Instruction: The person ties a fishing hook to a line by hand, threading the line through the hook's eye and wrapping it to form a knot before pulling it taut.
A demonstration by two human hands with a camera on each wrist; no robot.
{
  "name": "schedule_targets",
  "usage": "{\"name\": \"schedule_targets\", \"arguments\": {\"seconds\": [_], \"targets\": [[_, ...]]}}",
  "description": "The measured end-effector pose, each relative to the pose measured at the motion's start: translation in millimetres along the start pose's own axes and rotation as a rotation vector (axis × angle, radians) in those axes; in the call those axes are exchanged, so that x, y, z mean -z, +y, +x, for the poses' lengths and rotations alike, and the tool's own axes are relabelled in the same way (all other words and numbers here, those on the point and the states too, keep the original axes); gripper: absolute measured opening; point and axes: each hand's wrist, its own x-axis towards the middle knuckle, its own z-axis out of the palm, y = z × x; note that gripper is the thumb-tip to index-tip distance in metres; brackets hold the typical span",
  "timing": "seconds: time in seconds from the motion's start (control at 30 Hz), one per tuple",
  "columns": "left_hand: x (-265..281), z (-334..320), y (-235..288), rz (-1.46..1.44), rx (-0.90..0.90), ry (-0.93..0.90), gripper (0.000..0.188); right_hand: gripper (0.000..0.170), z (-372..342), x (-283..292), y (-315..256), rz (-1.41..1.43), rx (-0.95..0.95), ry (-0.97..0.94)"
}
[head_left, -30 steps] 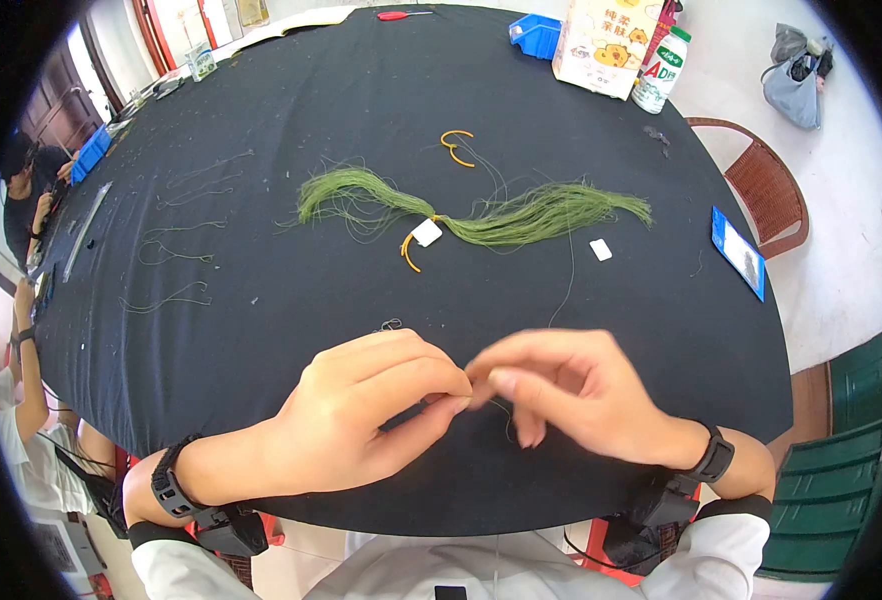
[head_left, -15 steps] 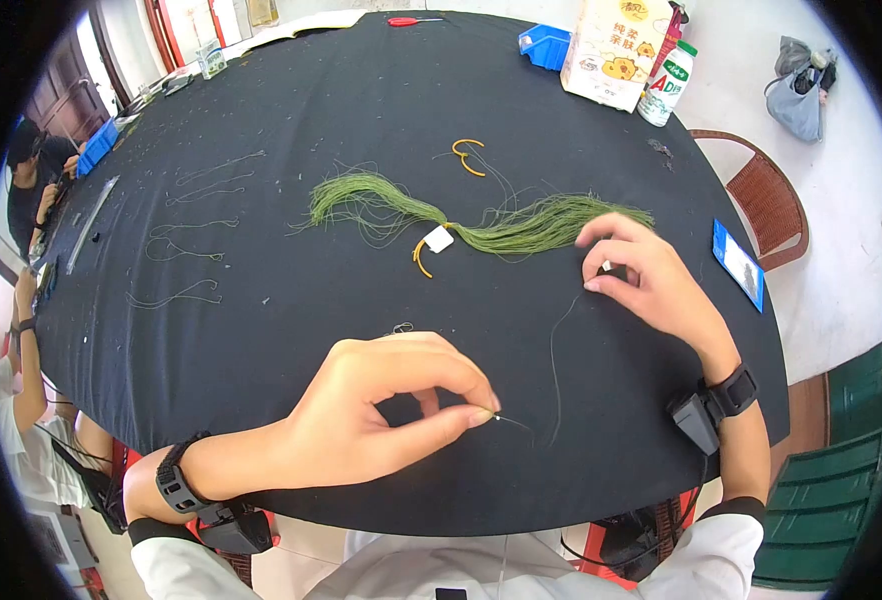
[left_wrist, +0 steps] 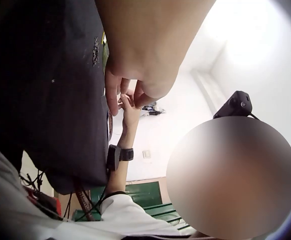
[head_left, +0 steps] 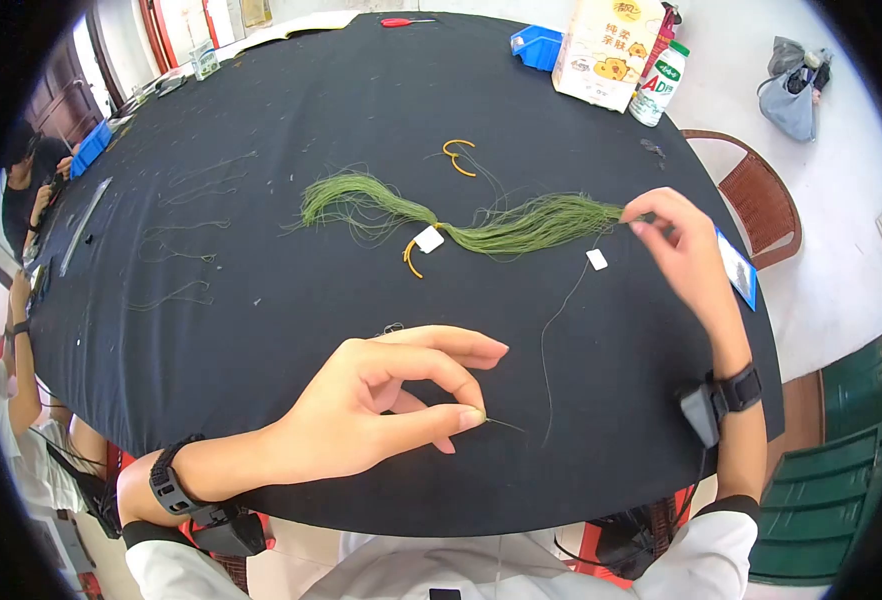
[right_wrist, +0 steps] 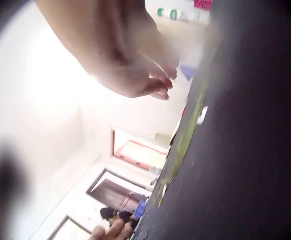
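In the head view, the left hand [head_left: 391, 400] pinches the end of a thin strand [head_left: 506, 425] between thumb and index finger, other fingers spread. The right hand [head_left: 686, 255], at the right end of the green thread bundle [head_left: 531, 222], has thumb and index finger together; whether a thread lies between them is too small to tell. A yellow tie and a white tag [head_left: 428, 239] sit at the bundle's middle. A loose thread [head_left: 546, 350] runs down from near a second white tag [head_left: 597, 260]. The right wrist view shows the right hand [right_wrist: 135, 65] above the table.
Several thread loops [head_left: 176, 298] lie on the black cloth at left. A yellow ring [head_left: 458, 158] lies behind the bundle. At the back stand a blue bin [head_left: 537, 47], a tissue pack [head_left: 606, 55] and a bottle [head_left: 659, 84]. A blue packet [head_left: 737, 272] lies at right.
The right hand has moved away from the left hand, rightward and up to the bundle's right end. The left hand still pinches the strand, its other fingers now more spread.
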Motion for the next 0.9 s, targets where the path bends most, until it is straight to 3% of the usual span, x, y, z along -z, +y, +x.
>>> {"name": "schedule_targets", "arguments": {"seconds": [0.13,0.53,0.67,0.73,0.83,0.9], "targets": [[0,0,0,-0.021,0.003,0.003,0.008,0.019,3,7,37,-0.157,-0.165,-0.017],[-2,2,1,-0.02,0.012,0.008,0.009,0.01,2,-9,52,-0.121,-0.104,-0.055],[1,2,0,-0.029,-0.011,0.021,0.01,0.008,6,-4,26,-0.038,0.031,0.046],[1,1,1,-0.056,-0.035,0.064,0.009,0.006,3,2,-15,0.069,0.071,0.048],[-4,1,6,-0.076,-0.093,0.126,0.008,0.006,-10,-2,-62,0.16,0.178,-0.082],[-8,1,6,-0.047,-0.141,0.113,0.009,0.009,-16,-11,-80,0.143,0.46,-0.109]]}}
